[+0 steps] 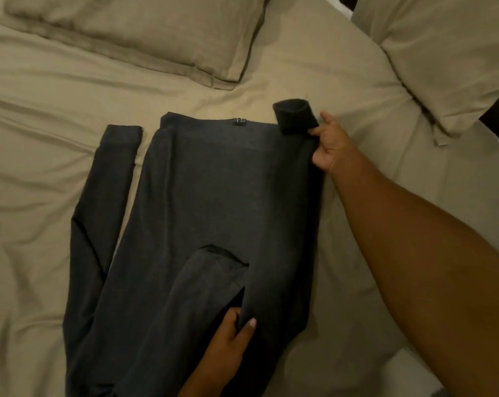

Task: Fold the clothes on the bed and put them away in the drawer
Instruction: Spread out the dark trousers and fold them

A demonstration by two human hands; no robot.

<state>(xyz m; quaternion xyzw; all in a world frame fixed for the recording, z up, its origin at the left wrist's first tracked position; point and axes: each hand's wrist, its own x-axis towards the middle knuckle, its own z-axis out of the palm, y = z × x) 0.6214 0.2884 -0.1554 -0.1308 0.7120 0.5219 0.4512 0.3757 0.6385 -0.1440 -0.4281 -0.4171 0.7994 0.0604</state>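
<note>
A dark grey long-sleeved top (214,190) lies flat on the tan bed sheet (42,110), hem toward the pillows. One sleeve (105,181) stretches out along its left side. My right hand (331,144) pinches the other sleeve near its cuff (294,116) at the top's far right corner, the cuff lifted off the sheet. My left hand (231,342) grips a fold of the fabric near the neckline, close to me. The drawer is not in view.
Two tan pillows lie at the head of the bed, one (133,32) at the far left and one (443,53) at the far right. The bed's edge and a dark gap (497,118) show beyond the right pillow.
</note>
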